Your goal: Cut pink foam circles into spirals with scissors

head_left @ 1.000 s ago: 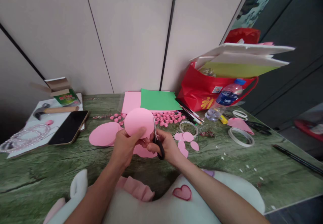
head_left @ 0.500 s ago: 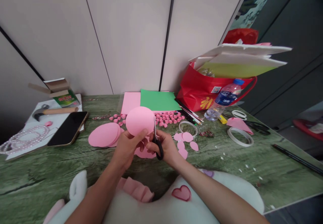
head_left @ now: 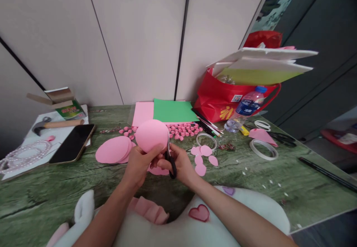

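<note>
The pink disc (head_left: 152, 132) is held above the wood-grained table (head_left: 106, 184), pinched at its lower edge by the left hand (head_left: 141, 161), apparently so its right rim is left free for the scissors (head_left: 171, 161); these are clasped at the black handles by the right hand (head_left: 181, 164) (blades pointed away); the disc looks thin, matte and nearly round.

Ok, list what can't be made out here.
In the head view:
Scissors: one handle loop, behind the right hand.
Pink paper disc: lower edge, partly behind the left hand.
Pearl bead strands: cut off by the left edge.
Red bag: lower contents, behind its front.
White flecks: too small to identify.
</note>
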### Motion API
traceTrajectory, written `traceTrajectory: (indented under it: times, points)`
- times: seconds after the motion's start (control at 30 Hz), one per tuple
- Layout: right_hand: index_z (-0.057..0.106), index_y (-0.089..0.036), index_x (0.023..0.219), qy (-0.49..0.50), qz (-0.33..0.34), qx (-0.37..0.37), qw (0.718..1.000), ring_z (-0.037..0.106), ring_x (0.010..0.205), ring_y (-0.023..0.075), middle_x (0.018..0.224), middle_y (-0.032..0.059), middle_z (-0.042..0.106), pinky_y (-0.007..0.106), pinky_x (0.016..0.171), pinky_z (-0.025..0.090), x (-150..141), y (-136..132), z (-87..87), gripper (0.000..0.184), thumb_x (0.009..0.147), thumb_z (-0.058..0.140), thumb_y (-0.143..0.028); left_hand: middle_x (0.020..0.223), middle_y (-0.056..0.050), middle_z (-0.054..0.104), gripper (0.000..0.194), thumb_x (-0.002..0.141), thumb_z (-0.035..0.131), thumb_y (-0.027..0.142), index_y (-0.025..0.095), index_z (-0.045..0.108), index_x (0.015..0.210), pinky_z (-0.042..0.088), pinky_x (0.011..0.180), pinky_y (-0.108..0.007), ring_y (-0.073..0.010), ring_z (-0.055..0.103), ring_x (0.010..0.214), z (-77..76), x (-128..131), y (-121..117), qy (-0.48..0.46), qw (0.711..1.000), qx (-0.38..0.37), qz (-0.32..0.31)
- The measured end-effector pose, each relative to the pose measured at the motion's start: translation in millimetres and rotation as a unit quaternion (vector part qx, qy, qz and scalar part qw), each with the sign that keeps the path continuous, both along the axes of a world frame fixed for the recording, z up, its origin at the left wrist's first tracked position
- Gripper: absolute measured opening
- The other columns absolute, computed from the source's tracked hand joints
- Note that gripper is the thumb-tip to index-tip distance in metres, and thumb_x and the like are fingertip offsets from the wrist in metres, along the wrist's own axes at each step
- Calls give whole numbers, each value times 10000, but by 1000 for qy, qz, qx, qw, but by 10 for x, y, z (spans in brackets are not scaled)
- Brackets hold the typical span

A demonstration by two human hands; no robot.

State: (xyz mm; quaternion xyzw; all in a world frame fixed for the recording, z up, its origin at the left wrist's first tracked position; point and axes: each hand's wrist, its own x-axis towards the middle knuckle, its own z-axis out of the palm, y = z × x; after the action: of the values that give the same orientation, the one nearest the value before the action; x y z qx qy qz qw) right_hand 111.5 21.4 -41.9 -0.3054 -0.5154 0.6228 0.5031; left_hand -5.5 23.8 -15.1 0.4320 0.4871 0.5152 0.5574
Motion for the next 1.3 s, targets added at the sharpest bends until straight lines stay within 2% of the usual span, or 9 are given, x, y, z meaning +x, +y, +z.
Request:
traceTrajectory:
  times: [0.17, 0.3, 0.63, 0.97, 1.2, 1.3]
  points:
    - [432, -190, 748, 10, -18, 31, 999, 450, 493, 88, 593, -35, 494, 210, 466, 360, 18, 28, -23, 431, 496, 727, -376, 353, 14, 474, 253, 586, 661, 288, 83, 562, 476, 242, 314, -169, -43, 374, 310, 20, 24, -4, 33, 999, 9, -8]
    - [416, -192, 745, 14, -8, 31, 999, 425, 481, 85, 585, -41, 468, 215, 466, 352, 22, 27, -19, 449, 492, 725, -396, 358, 14, 484, 240, 591, 656, 280, 88, 564, 479, 252, 315, -169, -48, 388, 316, 33, 22, -16, 34, 999, 9, -7]
    - [451, -174, 764, -19, -15, 34, 999, 324, 457, 57, 537, -61, 410, 183, 419, 256, 37, 21, 2, 414, 525, 705, -397, 388, 25, 487, 181, 583, 653, 269, 101, 592, 552, 256, 319, -170, -48, 375, 338, 40, 7, -15, 19, 1000, 10, 0]
    - [466, -166, 696, -28, -24, 5, 999, 393, 419, 60, 497, -53, 469, 178, 400, 318, 54, 24, 2, 360, 511, 717, -345, 356, 35, 453, 205, 589, 646, 260, 108, 563, 480, 262, 323, -164, -39, 363, 331, 53, -5, -13, 30, 999, 18, 11]
    - [455, -173, 686, -25, -14, -23, 999, 439, 401, 71, 481, -55, 483, 184, 387, 353, 18, 2, 17, 367, 513, 708, -374, 462, 9, 518, 228, 663, 585, 293, 113, 552, 526, 313, 337, -188, -67, 435, 361, 71, 23, -27, -62, 997, 24, -27]
    - [446, -180, 672, -18, 0, -20, 1000, 442, 414, 74, 502, -52, 484, 193, 393, 360, -3, -28, 51, 387, 498, 707, -406, 454, 7, 515, 245, 638, 613, 292, 105, 549, 492, 307, 334, -190, -66, 426, 360, 63, 32, -32, -53, 998, 18, -9]
